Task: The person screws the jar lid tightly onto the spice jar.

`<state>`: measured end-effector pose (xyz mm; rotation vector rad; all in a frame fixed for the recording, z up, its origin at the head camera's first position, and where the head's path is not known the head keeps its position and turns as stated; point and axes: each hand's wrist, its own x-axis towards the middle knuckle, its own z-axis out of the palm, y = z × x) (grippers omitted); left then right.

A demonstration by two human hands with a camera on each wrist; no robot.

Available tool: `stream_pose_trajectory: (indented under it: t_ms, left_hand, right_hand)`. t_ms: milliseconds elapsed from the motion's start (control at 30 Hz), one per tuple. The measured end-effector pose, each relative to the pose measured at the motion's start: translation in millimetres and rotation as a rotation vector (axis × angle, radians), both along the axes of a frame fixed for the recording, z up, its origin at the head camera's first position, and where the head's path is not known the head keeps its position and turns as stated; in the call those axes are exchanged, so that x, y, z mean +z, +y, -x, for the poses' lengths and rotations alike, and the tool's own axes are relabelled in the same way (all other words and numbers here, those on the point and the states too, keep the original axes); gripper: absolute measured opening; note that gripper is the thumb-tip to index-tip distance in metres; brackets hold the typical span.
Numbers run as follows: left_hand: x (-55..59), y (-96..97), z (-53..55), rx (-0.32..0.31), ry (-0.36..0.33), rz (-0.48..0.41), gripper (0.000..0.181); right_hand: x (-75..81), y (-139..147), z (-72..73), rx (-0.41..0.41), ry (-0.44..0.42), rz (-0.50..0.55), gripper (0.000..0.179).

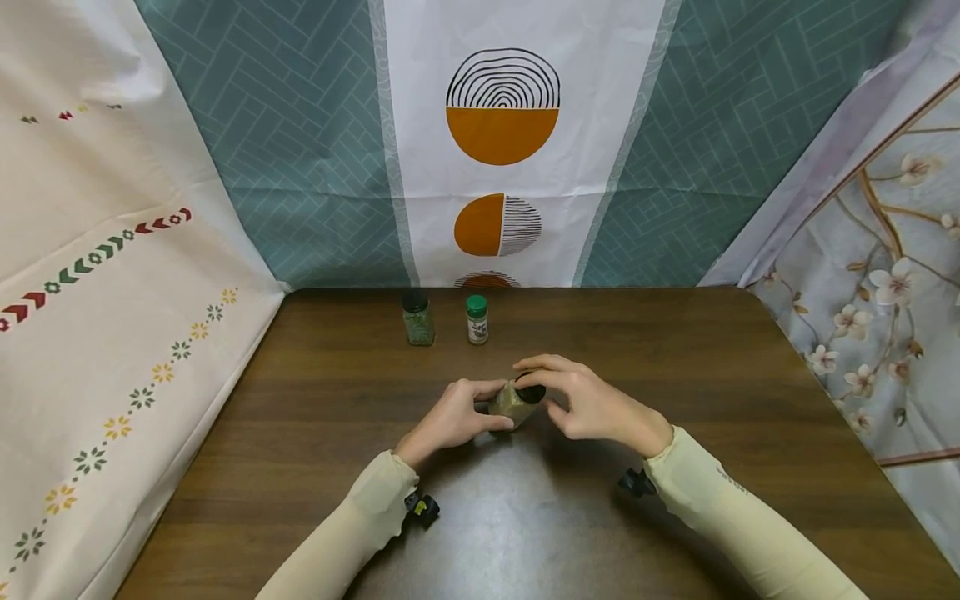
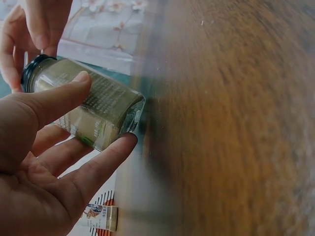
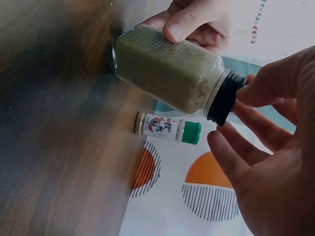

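A glass spice jar (image 1: 510,407) of greenish-brown powder is tilted just above the table, its black lid (image 3: 225,98) towards the right. My left hand (image 1: 454,418) grips the jar body, the thumb lying along its printed side in the left wrist view. At the other end my right hand (image 1: 592,406) pinches the lid between thumb and fingers. In the right wrist view the lid sits on the jar's neck; whether it is loose cannot be told.
Beyond the hands, a dark-lidded jar of green herbs (image 1: 419,323) and a small green-capped shaker (image 1: 477,320) stand upright near the back of the wooden table (image 1: 337,467). Patterned cloths hang behind and at both sides.
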<state>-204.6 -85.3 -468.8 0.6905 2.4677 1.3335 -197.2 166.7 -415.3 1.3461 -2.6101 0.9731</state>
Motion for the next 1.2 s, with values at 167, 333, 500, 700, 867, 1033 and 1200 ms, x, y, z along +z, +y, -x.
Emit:
stream_pose_trajectory:
  t_ms: [167,333,500,700,867,1033,1200]
  left_hand:
    - [-0.3,0.7,0.5,0.002,0.004,0.0,0.062]
    - [-1.4,0.8,1.3,0.002,0.002,0.006,0.062]
    - [-1.1,1.2,1.3,0.002,0.003,-0.002,0.062]
    - [-1.2,1.3,1.6,0.002,0.004,-0.003,0.062]
    - [-1.4,1.7,2.1,0.006,-0.001,-0.005,0.062]
    - [-2.0,2.0,2.0,0.009,-0.002,0.003,0.062]
    - [-1.3,2.4,1.1,0.011,0.0,0.003,0.063]
  right_hand:
    - [-2.3,1,1.4,-0.004,0.004,0.006,0.043]
    - [-4.6,2,3.0,-0.015,0.031,0.011,0.039]
    - [-6.6,2,4.5,-0.026,0.043,0.029,0.036]
    - [-7.8,2,5.2,-0.048,0.038,0.031,0.035]
    - [-7.9,2,5.8,-0.059,0.028,0.042,0.034]
    - [-10.2,2,6.1,-0.075,0.011,0.057,0.034]
    - [-11.0,2,5.4,-0.126,0.014,0.027,0.035]
